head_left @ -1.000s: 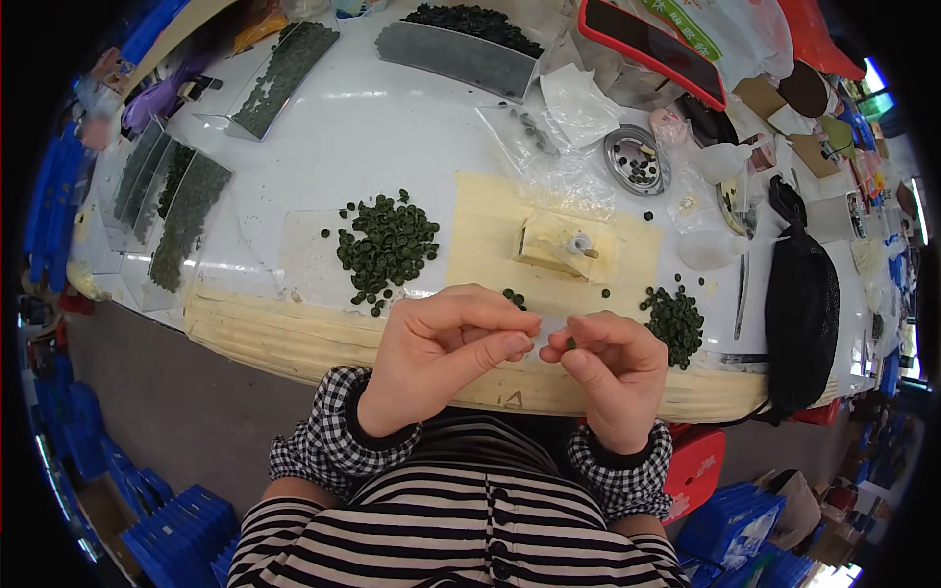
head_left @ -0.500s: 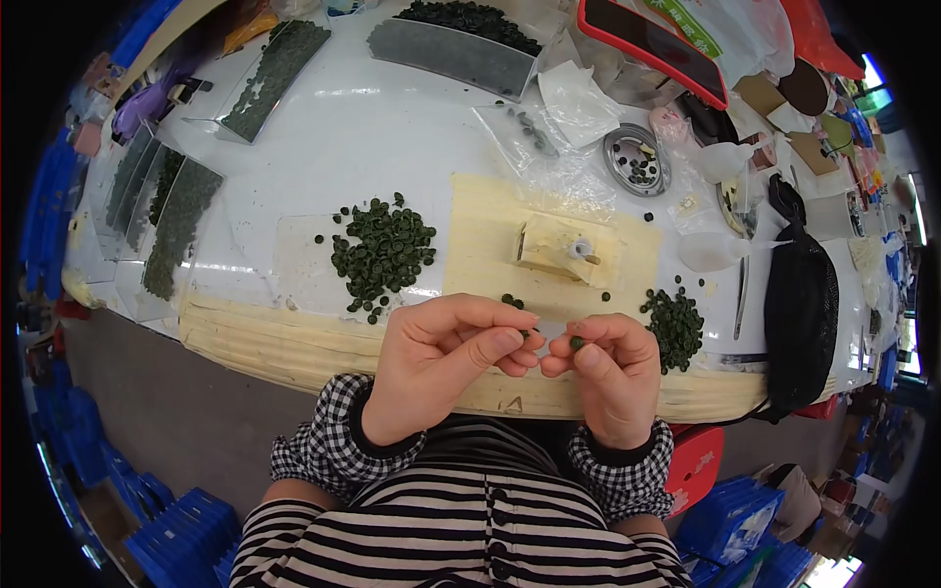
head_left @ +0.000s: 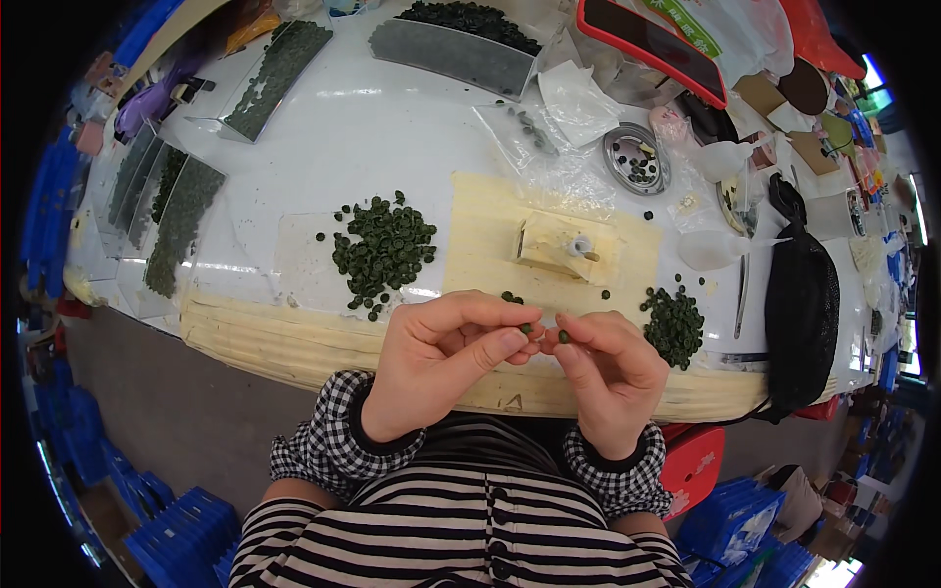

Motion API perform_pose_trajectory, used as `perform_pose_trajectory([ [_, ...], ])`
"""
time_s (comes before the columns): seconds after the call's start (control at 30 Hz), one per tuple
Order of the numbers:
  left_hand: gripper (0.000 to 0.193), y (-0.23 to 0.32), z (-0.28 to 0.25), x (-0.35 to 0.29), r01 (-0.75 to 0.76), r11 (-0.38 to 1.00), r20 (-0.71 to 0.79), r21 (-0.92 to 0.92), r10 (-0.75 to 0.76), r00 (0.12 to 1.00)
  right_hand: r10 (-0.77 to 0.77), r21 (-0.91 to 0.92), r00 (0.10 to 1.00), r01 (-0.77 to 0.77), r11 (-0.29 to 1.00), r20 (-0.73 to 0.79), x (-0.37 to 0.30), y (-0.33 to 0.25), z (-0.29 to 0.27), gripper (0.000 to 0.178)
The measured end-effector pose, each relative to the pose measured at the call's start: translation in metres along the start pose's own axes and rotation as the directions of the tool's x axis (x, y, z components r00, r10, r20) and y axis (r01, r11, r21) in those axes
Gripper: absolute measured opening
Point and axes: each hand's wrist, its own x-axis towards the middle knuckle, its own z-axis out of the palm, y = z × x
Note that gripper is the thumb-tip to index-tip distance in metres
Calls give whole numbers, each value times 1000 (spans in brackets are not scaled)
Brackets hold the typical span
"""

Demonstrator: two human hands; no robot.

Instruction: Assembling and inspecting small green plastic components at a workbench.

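My left hand (head_left: 436, 361) pinches a small dark green round piece (head_left: 526, 329) between thumb and index finger, just beyond the table's near edge. Close beside it, my right hand (head_left: 618, 377) holds another small green piece (head_left: 564, 336) in its fingertips. The fingertips of both hands nearly meet. A large pile of dark green round pieces (head_left: 382, 250) lies to the left, and a smaller pile (head_left: 673, 328) sits right of my right hand. Beyond my hands, a pale yellow block (head_left: 549, 250) with a small tube on top rests on a yellow sheet (head_left: 480, 216).
Clear trays of green pieces (head_left: 456, 59) stand at the back and left. A red-cased phone (head_left: 652, 49), a round metal dish (head_left: 637, 160), a white squeeze bottle (head_left: 716, 251), tweezers (head_left: 742, 296) and a black mesh bag (head_left: 804, 304) are on the right.
My right hand has turned, its fingertips moving slightly left and up toward the left hand with the green piece. The left hand is almost unchanged.
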Motion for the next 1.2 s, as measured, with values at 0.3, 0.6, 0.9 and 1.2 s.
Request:
perform_pose_trajectory([
  [0.3,19,0,-1,-1,106,987,-2,-118,-107,994,-103,-220,995,104,970,15,4,-6,7,29],
  [0.6,14,1,2,-2,94,992,-37,-79,-97,995,-125,-225,992,129,966,32,4,-5,5,31],
  [0.9,13,1,-1,-1,112,992,-16,-52,-113,993,-220,-340,975,218,915,34,2,-3,11,33],
  [1.2,14,-1,-1,0,-7,1000,-111,3,8,994,-210,-373,977,206,905,31,0,-6,16,32],
])
